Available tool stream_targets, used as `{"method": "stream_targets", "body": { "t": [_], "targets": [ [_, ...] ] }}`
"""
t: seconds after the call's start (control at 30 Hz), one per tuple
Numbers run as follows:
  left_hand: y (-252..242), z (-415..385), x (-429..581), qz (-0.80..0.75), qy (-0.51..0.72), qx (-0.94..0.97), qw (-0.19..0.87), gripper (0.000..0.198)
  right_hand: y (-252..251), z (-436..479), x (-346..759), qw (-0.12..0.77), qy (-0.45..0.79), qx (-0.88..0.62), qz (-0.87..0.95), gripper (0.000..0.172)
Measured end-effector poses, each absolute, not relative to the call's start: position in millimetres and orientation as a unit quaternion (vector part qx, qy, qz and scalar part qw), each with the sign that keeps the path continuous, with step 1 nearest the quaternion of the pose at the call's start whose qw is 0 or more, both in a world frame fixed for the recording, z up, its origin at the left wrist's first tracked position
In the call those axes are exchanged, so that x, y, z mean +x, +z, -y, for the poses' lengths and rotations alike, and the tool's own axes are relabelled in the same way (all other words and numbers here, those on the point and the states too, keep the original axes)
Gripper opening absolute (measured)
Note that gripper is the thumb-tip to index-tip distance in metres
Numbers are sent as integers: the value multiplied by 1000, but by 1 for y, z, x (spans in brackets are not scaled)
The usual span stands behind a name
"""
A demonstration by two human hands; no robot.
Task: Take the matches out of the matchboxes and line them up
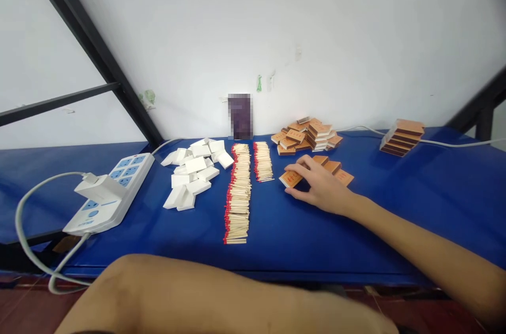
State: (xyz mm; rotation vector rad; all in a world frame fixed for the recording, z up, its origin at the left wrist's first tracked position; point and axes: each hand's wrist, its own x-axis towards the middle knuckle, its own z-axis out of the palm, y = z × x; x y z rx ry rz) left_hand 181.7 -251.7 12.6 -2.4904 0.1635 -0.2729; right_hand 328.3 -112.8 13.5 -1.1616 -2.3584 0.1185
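Note:
My right hand reaches in from the right, low over the blue tabletop. Its thumb and fingers are around an orange matchbox with red print, gripping it at the sides. Several more matchbox sleeves lie right behind the hand, partly covered by it. To its left are two rows of red-tipped matches, a long row and a shorter row. White matchbox trays form a loose heap farther left. My left hand does not show; a bare limb crosses the bottom edge.
A pile of matchboxes sits near the wall, and a neat stack leans at the far right. A white power strip with a plugged-in adapter and cable lies at left. A blurred dark rectangle stands against the wall.

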Motion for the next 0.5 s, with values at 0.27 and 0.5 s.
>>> {"method": "stream_targets", "body": {
  "t": [0.27,0.5],
  "targets": [
    [107,107,80,200,-347,-913,76,19,14,107,317,314,96,-414,849,34],
    [77,78,48,291,-258,-917,89,24,26,97,305,341,122,-393,845,33]
  ]
}}
